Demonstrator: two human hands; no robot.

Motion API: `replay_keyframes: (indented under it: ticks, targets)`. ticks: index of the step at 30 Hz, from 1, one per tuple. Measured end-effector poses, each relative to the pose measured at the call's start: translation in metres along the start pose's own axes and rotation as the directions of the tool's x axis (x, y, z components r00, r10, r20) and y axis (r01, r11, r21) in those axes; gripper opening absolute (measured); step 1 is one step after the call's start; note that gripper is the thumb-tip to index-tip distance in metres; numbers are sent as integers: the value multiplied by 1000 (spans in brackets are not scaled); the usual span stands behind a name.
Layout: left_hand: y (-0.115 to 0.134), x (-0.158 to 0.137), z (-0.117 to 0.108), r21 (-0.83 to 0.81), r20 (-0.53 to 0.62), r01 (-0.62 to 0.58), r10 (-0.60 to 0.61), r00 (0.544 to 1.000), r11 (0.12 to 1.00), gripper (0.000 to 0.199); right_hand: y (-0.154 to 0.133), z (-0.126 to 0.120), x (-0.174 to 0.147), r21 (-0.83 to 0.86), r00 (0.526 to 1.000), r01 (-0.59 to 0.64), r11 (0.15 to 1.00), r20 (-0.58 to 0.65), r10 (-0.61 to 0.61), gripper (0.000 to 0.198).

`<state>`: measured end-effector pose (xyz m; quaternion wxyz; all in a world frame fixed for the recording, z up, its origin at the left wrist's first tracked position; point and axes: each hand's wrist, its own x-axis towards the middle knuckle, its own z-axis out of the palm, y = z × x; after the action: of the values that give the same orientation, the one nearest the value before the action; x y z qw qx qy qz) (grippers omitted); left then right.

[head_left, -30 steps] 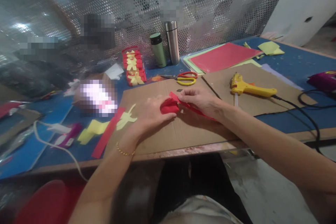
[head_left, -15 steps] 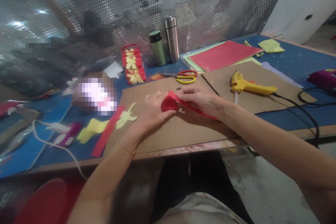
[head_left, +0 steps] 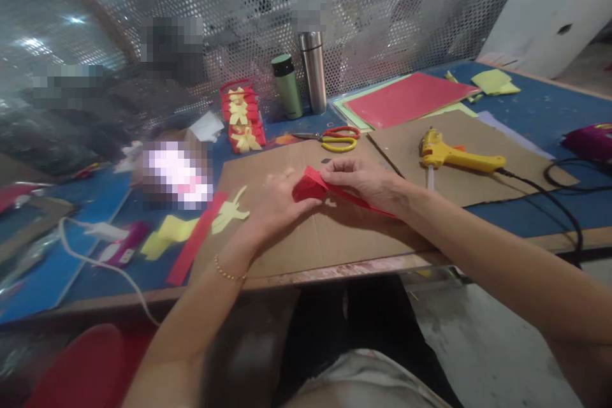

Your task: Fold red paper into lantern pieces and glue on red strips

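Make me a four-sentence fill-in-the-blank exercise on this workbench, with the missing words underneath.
The left hand and the right hand hold a folded strip coloured ____.
The glue gun lying on the cardboard is mainly ____.
Beside the silver flask stands a shorter flask whose body is ____.
The beaded bracelet circles the ____ wrist.

Missing words: red; yellow; green; left.

A perforated metal screen [head_left: 373, 38] lines the far edge of the blue-topped desk [head_left: 549, 102]; white wall [head_left: 535, 19] past its far right corner; grey floor [head_left: 471, 331] below.
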<state>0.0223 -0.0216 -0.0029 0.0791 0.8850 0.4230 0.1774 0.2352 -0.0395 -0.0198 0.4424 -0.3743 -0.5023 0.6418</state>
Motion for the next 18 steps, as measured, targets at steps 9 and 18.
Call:
replay_keyframes:
  ticks: [9,18]
  targets:
    - [0,1,-6,-107,8,50,-50,999,993,37,-16,-9,0,-273,970,180,945,-108,-216,29]
    - [6,-6,-17,-64,1,54,-54,999,996,44,-28,-17,-6,-732,955,133,668,-85,-283,18]
